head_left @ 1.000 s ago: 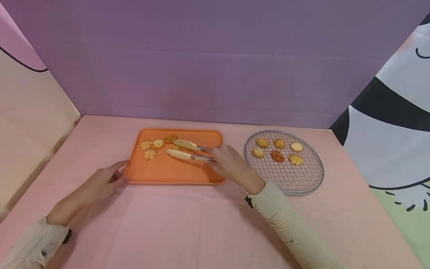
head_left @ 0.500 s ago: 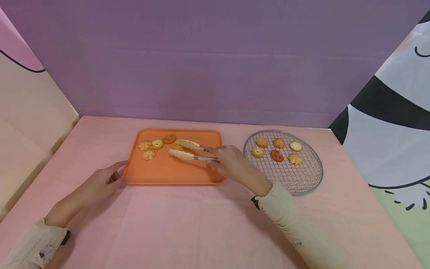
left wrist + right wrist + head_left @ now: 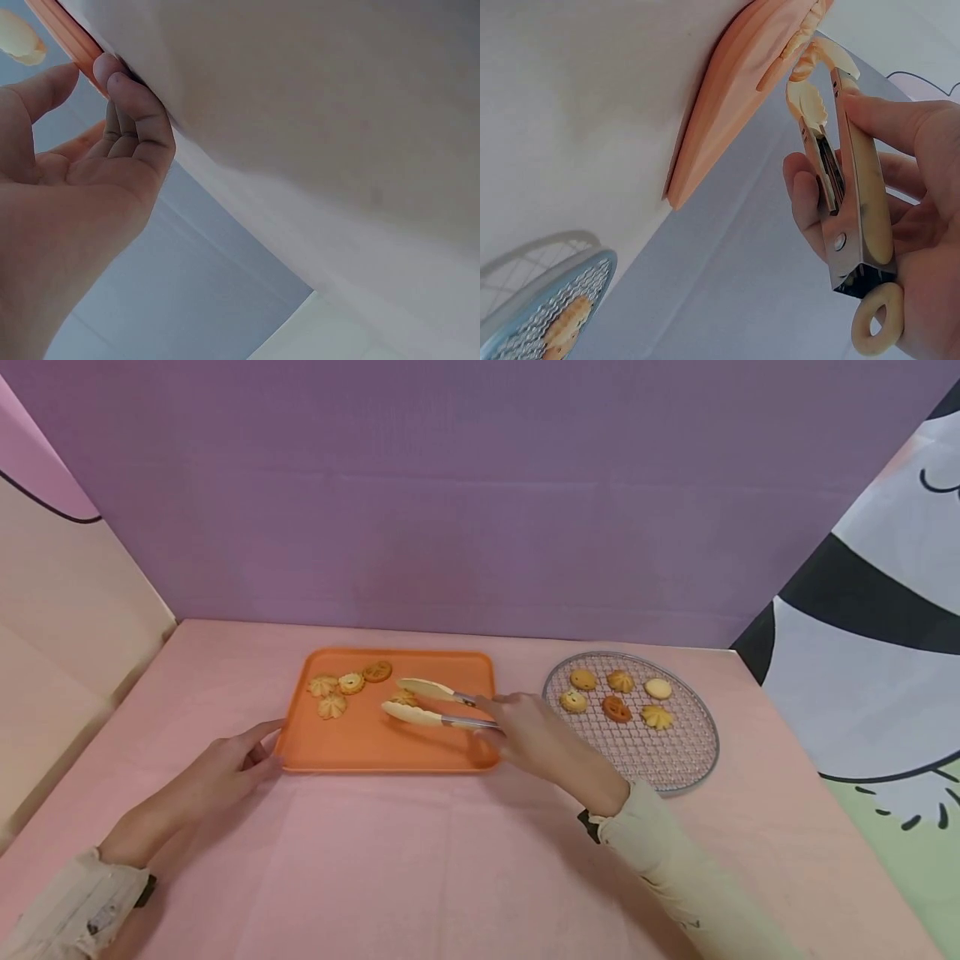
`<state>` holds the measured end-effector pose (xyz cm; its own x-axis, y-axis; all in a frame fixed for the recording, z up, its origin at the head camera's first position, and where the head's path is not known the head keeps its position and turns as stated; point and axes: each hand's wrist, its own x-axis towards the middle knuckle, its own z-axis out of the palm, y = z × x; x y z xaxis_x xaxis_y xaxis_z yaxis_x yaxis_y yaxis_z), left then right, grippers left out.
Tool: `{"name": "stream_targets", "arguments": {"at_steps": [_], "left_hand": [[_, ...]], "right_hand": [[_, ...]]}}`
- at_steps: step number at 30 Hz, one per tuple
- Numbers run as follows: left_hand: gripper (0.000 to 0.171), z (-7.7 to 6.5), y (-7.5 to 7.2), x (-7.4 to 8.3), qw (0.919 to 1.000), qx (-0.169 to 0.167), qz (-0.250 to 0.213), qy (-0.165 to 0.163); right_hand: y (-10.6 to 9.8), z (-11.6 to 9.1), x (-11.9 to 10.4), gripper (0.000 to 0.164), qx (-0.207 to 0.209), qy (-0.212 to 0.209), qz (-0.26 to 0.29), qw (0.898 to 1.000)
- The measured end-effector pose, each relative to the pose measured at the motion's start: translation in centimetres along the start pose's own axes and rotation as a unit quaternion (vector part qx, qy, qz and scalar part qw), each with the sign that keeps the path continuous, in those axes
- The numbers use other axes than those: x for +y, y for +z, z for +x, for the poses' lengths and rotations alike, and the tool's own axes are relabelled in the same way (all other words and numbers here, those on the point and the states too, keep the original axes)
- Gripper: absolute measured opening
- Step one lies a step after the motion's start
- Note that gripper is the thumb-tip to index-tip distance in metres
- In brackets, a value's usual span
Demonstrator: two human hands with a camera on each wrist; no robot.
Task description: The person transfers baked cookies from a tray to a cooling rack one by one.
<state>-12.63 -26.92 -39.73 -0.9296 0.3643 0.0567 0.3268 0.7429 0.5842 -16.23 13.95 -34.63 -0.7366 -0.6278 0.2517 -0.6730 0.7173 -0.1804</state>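
Observation:
My left hand (image 3: 225, 768) holds the left edge of the orange tray (image 3: 352, 747), thumb and fingers at its rim near the front corner. In my right hand (image 3: 543, 735) is a pair of tongs (image 3: 866, 187), metal with cream scalloped tips. A swirled cookie (image 3: 406, 697) sits between those tips over the tray; the right wrist view shows this cookie (image 3: 805, 61) edge-on between them. Toward the tray's back left lie two flower-shaped cookies (image 3: 332, 706), a ring-shaped cookie (image 3: 351, 683) and a brown pretzel-shaped cookie (image 3: 377, 672).
Right of the tray stands a round wire rack (image 3: 645, 764). On it are several cookies, among them a reddish pretzel-shaped cookie (image 3: 617, 709) and a smooth pale cookie (image 3: 658, 688). A pink cloth (image 3: 375, 860) covers the table; a purple backdrop (image 3: 480, 527) rises behind.
My right hand and the tongs have moved a little to the right, and the cookie between the tips has shifted along with them. My left hand stays at the tray's edge.

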Motion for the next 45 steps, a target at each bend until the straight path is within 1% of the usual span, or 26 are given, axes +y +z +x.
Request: {"name": "stream_targets", "arguments": {"at_steps": [2,6,9,14,18,23,25,30,34,40,45], "left_hand": [[0.055,0.0,0.0,0.1,1.0000,-0.003,-0.002,-0.004],[0.055,0.0,-0.1,0.1,1.0000,-0.005,-0.005,-0.002],[0.055,0.0,-0.1,0.1,1.0000,-0.004,-0.005,0.002],[0.055,0.0,-0.1,0.1,1.0000,-0.006,-0.007,-0.002],[0.055,0.0,-0.1,0.1,0.9999,-0.007,-0.007,-0.004],[0.056,0.1,-0.1,0.3,0.9999,-0.009,-0.005,-0.009],[0.056,0.1,-0.1,0.3,0.9999,-0.009,-0.005,-0.010],[0.055,0.0,0.0,0.2,0.9999,-0.007,-0.005,-0.007],[0.056,0.1,0.1,0.1,0.9999,-0.009,-0.001,-0.006],[0.056,0.1,0.1,0.1,1.0000,-0.006,-0.001,-0.007],[0.056,0.0,0.1,0.2,0.9999,-0.006,-0.005,-0.007]], "right_hand": [[-0.1,-0.4,0.1,0.044,0.003,-0.001,0.000,1.000],[-0.2,-1.2,0.2,0.039,0.021,-0.020,-0.017,0.999],[-0.4,-1.8,0.2,0.040,0.026,-0.027,-0.025,0.999],[-0.7,-2.9,0.2,0.041,0.036,-0.031,-0.044,0.998],[-0.8,-3.9,0.5,0.041,0.056,-0.042,-0.058,0.996],[-1.0,-5.5,1.0,0.042,0.087,-0.056,-0.059,0.993],[-1.1,-6.0,1.3,0.043,0.093,-0.051,-0.060,0.993],[-1.5,-7.1,1.8,0.045,0.089,-0.036,-0.063,0.993],[-1.7,-8.0,2.1,0.045,0.087,-0.031,-0.062,0.994],[-2.0,-9.5,2.4,0.045,0.085,-0.011,-0.060,0.995],[-2.5,-10.8,2.7,0.043,0.092,0.001,-0.060,0.994]]}}
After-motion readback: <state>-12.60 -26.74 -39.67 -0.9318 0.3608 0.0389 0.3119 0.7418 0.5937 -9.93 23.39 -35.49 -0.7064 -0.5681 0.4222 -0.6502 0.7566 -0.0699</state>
